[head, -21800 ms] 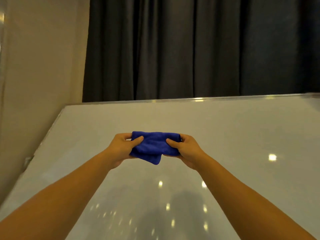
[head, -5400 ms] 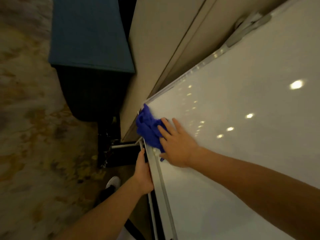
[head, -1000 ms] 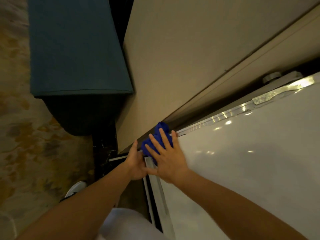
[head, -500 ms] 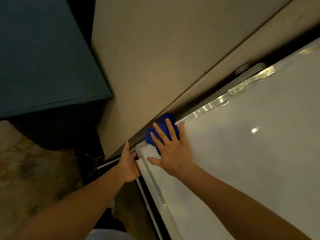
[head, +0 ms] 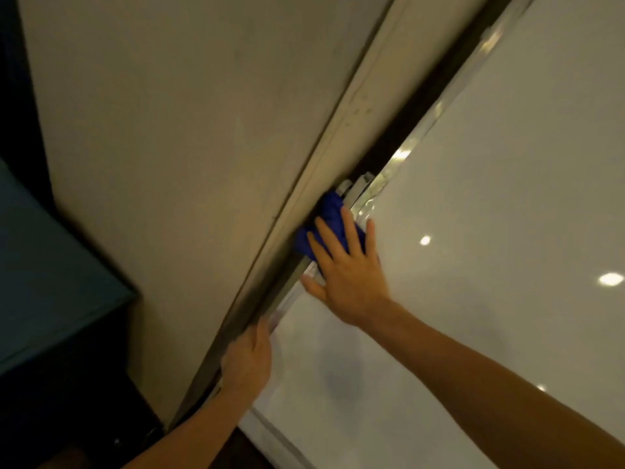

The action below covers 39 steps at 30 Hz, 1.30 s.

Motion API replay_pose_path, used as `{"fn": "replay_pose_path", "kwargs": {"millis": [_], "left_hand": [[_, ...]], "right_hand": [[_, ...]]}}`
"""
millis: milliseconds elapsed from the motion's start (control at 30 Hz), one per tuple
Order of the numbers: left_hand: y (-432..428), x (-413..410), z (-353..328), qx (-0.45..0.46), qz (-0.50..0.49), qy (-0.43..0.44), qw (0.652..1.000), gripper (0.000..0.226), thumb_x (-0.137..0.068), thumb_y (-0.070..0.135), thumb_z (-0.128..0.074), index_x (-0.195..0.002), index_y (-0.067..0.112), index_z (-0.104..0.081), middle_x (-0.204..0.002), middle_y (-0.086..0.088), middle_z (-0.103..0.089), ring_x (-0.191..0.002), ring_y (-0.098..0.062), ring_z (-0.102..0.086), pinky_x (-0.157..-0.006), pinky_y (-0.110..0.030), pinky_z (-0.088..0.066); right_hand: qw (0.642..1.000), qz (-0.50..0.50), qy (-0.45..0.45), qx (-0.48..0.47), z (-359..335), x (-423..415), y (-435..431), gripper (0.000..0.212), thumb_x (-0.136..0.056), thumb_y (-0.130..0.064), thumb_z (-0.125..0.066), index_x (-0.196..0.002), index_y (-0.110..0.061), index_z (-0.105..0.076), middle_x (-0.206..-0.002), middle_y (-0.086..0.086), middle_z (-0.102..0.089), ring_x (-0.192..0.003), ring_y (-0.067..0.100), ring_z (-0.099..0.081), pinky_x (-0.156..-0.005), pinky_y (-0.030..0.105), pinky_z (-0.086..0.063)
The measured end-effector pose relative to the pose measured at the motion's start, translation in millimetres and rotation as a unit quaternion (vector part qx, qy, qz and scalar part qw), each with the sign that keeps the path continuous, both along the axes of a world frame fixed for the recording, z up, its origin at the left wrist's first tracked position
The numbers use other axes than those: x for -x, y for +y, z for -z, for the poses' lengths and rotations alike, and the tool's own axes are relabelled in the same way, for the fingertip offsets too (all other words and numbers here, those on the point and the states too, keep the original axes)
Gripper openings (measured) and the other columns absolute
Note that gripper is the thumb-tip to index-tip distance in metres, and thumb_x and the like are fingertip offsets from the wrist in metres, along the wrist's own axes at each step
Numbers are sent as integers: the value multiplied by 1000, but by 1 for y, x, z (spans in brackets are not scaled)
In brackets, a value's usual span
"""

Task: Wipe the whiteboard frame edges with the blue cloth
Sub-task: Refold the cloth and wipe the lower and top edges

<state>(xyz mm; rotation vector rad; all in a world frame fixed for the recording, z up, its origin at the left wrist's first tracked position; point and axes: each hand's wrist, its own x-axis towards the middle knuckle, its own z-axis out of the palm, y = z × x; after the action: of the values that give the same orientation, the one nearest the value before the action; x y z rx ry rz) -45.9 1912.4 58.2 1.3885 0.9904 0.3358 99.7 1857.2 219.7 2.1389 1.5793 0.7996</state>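
Note:
The whiteboard [head: 473, 231] fills the right side, its metal frame edge [head: 422, 130] running diagonally beside a beige wall. My right hand [head: 348, 269] lies flat with fingers spread, pressing the blue cloth [head: 329, 218] against that frame edge, just below a metal bracket [head: 356, 186]. Most of the cloth is hidden under my fingers. My left hand [head: 248, 360] grips the same frame edge lower down, near the board's corner; its fingertips are hidden behind the edge.
A beige wall [head: 169, 130] with a raised trim strip [head: 355, 106] stands close behind the frame, leaving a narrow dark gap. A teal-topped piece of furniture [head: 44, 282] sits at lower left. Ceiling lights reflect on the board.
My right hand has slid the blue cloth up along the frame edge, away from the corner, to just under the bracket. My left hand still holds the edge near the corner.

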Motion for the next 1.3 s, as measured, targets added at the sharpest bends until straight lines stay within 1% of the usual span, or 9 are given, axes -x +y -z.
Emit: {"fn": "replay_pose_path", "kwargs": {"millis": [133, 367, 533, 633, 833, 933, 1067, 1167, 1300], "left_hand": [[13, -25, -33, 24, 3, -102, 995, 48, -102, 40, -31, -132, 10, -55, -134, -17, -58, -116, -30, -57, -94, -36, -43], [20, -46, -75, 56, -29, -112, 992, 48, -102, 40, -35, -134, 11, -56, -139, -17, -54, -129, -32, -48, -108, -43, -34], [29, -42, -110, -211, 19, -139, 967, 40, -101, 34, -39, -112, 14, -70, -114, -11, -71, -108, -26, -63, -88, -28, -46], [38, -39, -145, -379, 134, -205, 892, 53, -95, 49, -25, -134, 24, -51, -139, 5, -50, -127, -7, -46, -98, -8, -34], [14, -98, -230, -572, 74, -177, 797, 60, -85, 39, -41, -127, 1, -60, -134, -16, -58, -126, -34, -53, -98, -53, -50], [10, -123, -254, -610, 99, -97, 780, 65, -78, 41, -45, -121, -4, -64, -126, -21, -64, -115, -39, -62, -88, -54, -54], [1, -143, -271, -603, 117, -32, 789, 70, -74, 47, -47, -119, -3, -66, -124, -21, -65, -111, -39, -65, -81, -49, -57], [2, -161, -272, -585, 84, -34, 806, 78, -61, 42, -79, -120, -7, -64, -120, -28, -65, -104, -43, -67, -76, -50, -58], [2, -183, -281, -501, 106, 18, 859, 102, -85, 61, -48, -152, 10, 8, -162, -14, 12, -150, -31, -6, -119, -41, -18]], "right_hand": [[988, -65, -4, 141, 41, 26, -4, 72, -95, -65, -29, -152, -20, -31, -162, 5, -25, -150, 36, 9, -118, 59, 7], [1000, -8, 4, -10, -6, -3, 2, 68, -99, -60, -22, -153, -20, -26, -165, 2, -7, -150, 33, 12, -118, 59, 8], [996, 32, -6, -77, -21, -15, -4, 61, -102, -50, -25, -155, -21, -19, -165, 1, -5, -151, 32, 9, -118, 58, 8], [978, 93, -32, -186, -88, -52, 7, 63, -102, -47, -23, -156, -19, -10, -165, 4, 3, -150, 34, 12, -117, 60, 9], [987, 66, -58, -138, -176, -99, 34, 62, -102, -50, -17, -153, -17, -24, -164, 6, 0, -149, 36, 13, -117, 62, 8], [989, 23, -132, -59, -199, -122, 23, 67, -100, -57, -13, -153, -17, -23, -164, 7, -10, -150, 35, 8, -117, 62, 4], [969, 117, -117, -183, -245, -139, 25, 70, -98, -57, -12, -149, -14, -34, -162, 15, -18, -149, 39, 11, -115, 65, 5], [989, 38, -104, -95, -206, -131, 30, 68, -98, -56, -21, -143, -11, -46, -160, 16, -24, -149, 40, 6, -116, 64, 7], [964, 101, -129, -211, -266, -154, 31, 67, -100, -54, -20, -154, -13, -21, -164, 13, 8, -146, 41, 23, -113, 64, 15]]}}
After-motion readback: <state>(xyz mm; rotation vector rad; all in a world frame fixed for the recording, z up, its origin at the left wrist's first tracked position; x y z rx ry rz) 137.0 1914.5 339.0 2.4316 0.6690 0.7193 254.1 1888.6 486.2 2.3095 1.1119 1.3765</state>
